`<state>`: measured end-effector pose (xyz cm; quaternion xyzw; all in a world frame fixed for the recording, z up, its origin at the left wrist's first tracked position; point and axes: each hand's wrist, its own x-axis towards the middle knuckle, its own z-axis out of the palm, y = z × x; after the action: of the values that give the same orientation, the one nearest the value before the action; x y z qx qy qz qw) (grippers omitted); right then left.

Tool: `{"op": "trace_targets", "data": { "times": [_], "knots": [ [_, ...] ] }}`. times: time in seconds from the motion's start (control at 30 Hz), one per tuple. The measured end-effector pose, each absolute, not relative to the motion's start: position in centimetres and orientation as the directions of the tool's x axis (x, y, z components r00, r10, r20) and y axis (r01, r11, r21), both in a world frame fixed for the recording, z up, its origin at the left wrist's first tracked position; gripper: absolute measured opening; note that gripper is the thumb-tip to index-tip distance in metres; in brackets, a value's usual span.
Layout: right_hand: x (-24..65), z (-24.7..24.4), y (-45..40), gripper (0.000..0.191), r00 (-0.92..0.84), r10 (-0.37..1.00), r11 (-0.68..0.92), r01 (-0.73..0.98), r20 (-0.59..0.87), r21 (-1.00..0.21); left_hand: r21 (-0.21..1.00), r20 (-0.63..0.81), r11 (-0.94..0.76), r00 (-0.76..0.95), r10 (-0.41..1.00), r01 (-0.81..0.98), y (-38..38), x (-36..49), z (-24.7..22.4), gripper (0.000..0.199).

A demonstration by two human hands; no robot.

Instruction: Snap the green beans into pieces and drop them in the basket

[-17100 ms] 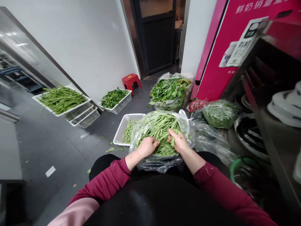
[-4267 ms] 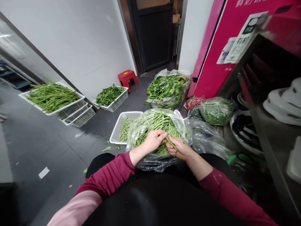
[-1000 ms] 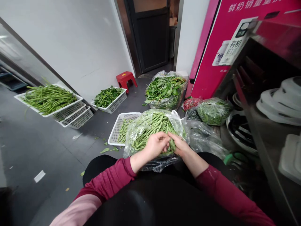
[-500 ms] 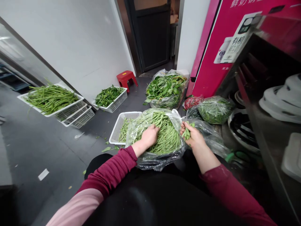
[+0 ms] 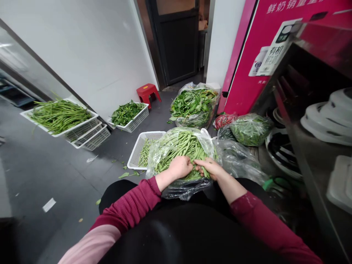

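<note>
A clear plastic bag [image 5: 157, 150] full of green beans [image 5: 189, 142] sits open in front of me, between my knees. Over the beans, my right hand [image 5: 213, 167] is closed around a small bunch of green beans, whose ends stick out below the fingers. My left hand [image 5: 180, 167] is curled shut right beside it, fingertips close to the right hand's fingers. What the left fingers pinch is hidden. Just behind the bag on the left, a white perforated basket [image 5: 133, 154] holds more thin green beans.
On the left, stacked white baskets [image 5: 90, 137] carry long green stalks. Farther back are a basket of leafy greens [image 5: 128, 113], a red stool [image 5: 148, 91] and a big bag of leaves [image 5: 194, 104]. Bagged vegetables [image 5: 251, 129] and a metal shelf [image 5: 308, 161] with pale containers flank my right.
My right hand has moved left and down from the bag's right rim to over the beans, bringing its bunch beside my left hand. The left hand has shifted slightly right and down.
</note>
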<state>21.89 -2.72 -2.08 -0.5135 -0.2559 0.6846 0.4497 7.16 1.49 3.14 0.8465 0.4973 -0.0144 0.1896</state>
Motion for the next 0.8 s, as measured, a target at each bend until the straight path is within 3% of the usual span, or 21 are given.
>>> {"op": "trace_targets", "data": {
  "times": [0.1, 0.17, 0.27, 0.43, 0.57, 0.67, 0.8],
  "knots": [
    [21.7, -2.2, -2.2, 0.014, 0.087, 0.891, -0.392, -0.351, -0.446, -0.851, 0.304, -0.202, -0.389, 0.458, 0.866, 0.869, 1.5, 7.8, 2.4, 0.034],
    [22.2, -2.3, -1.8, 0.014, 0.243, 0.883, -0.313, -0.330, -0.400, -0.891, 0.279, -0.268, -0.374, 0.446, 0.854, 0.885, 1.7, 8.6, 1.4, 0.042],
    [23.1, -2.4, -1.6, 0.016, 0.353, 0.862, -0.276, -0.278, -0.365, -0.920, 0.235, -0.351, -0.410, 0.470, 0.810, 0.881, 1.9, 9.8, 0.4, 0.038],
    [23.1, -2.4, -2.2, 0.016, 0.174, 0.888, -0.390, -0.203, -0.425, -0.898, 0.225, -0.319, -0.446, 0.498, 0.806, 0.866, 1.9, 9.2, 1.8, 0.028],
    [21.3, -2.5, -2.5, 0.021, -0.023, 0.891, -0.424, -0.402, -0.454, -0.812, 0.292, -0.272, -0.560, 0.628, 0.729, 0.776, 0.3, 7.3, 4.0, 0.034],
    [19.6, -2.5, -2.5, 0.023, 0.020, 0.924, -0.326, -0.477, -0.381, -0.816, 0.269, -0.232, -0.698, 0.748, 0.622, 0.663, -2.2, 6.4, 4.9, 0.035],
    [18.5, -2.1, -2.3, 0.023, 0.164, 0.963, -0.135, -0.388, -0.212, -0.912, 0.372, -0.320, -0.776, 0.855, 0.409, 0.510, -3.6, 5.9, 5.1, 0.029]
  ]
}}
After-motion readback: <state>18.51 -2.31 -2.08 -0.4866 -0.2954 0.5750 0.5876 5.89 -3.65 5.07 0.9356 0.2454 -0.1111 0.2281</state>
